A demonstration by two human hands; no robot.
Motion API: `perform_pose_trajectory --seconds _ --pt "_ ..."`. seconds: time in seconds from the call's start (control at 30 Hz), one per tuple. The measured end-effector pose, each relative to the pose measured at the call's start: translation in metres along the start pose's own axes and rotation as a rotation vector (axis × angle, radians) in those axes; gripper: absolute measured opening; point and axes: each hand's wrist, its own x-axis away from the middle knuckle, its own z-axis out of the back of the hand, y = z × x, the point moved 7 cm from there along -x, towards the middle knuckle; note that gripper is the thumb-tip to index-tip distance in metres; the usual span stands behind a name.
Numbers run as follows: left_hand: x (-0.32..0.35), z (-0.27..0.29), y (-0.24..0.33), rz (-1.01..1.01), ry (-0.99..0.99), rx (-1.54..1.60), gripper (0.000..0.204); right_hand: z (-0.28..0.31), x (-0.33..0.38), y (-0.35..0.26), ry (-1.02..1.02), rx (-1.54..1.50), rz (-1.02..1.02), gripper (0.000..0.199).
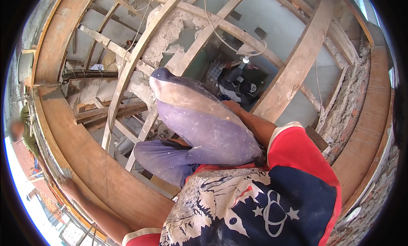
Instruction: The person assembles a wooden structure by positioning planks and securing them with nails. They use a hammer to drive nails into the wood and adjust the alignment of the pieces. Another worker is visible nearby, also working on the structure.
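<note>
My left arm stretches out along a brown plywood board [102, 161], and my left hand [67, 185] lies at the board's outer edge; its fingers are too small and unclear to read. On the other side, my right forearm comes down from a red sleeve past my bent knee. Of my right hand [231, 105], only a part shows beside the dusty purple trouser leg [204, 122], and its fingers are hidden. Wooden beams [293, 63] run below and around my legs.
At far left, a person in a green shirt [29, 131] reaches toward the same board edge. Far below, another person [231, 86] is near a lit bulb [245, 59] on a hanging cable. Gaps open between beams; a rough brick wall [350, 105] stands right.
</note>
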Motion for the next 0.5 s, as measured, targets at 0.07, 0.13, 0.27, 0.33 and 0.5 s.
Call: perform_pose_trajectory --seconds 0.07,0.13,0.27,0.33,0.5 --pt "0.0 -0.003 0.008 -0.044 -0.007 -0.018 0.052 -0.004 -0.002 0.01 0.035 -0.015 0.005 0.036" --pt "0.001 -0.008 0.003 -0.123 0.049 -0.07 0.052 0.002 -0.006 0.012 0.072 -0.007 0.022 0.035" --pt "-0.014 -0.01 -0.019 -0.189 0.068 -0.136 0.05 -0.001 -0.005 0.013 0.074 -0.097 0.047 0.035" --pt "-0.012 -0.014 -0.008 -0.253 0.079 -0.185 0.048 0.009 0.002 0.012 0.103 -0.131 0.002 0.035" --pt "-0.005 -0.008 0.002 -0.261 0.123 -0.206 0.045 0.039 0.032 -0.01 0.189 0.091 0.024 0.031"
